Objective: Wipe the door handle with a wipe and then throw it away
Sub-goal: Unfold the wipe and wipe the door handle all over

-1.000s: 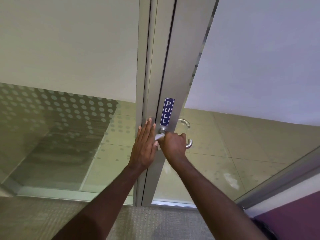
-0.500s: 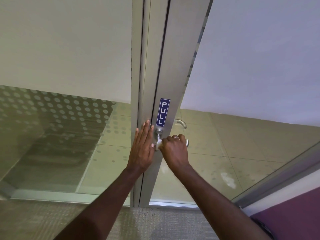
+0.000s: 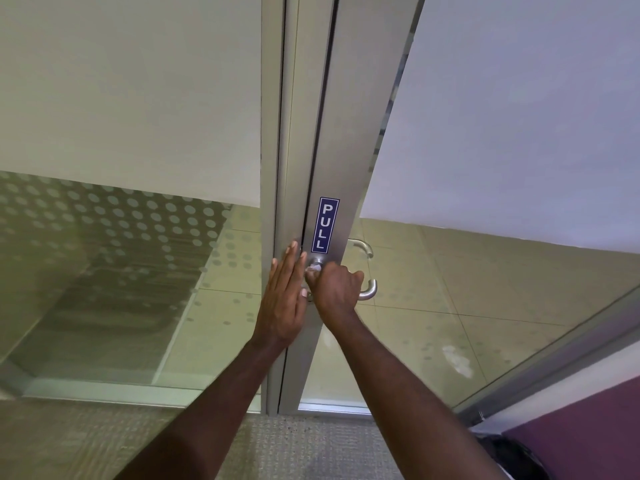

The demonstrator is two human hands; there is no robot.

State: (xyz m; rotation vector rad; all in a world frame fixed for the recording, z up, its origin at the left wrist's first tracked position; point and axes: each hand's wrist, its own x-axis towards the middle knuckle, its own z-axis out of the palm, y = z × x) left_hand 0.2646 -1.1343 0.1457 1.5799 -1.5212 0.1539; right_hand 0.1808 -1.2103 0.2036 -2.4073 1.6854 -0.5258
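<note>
White wipe bunched in right hand fingers, clamped around curved silver door handle; left hand flat, fingers together, unmoved since earlier.

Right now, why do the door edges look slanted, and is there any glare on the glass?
Head view: the wide-angle lens splays the door frame outward; the glass panel carries soft reflections and a dot pattern; the PULL sign reads sharply; light is even, shadows faint.
</note>
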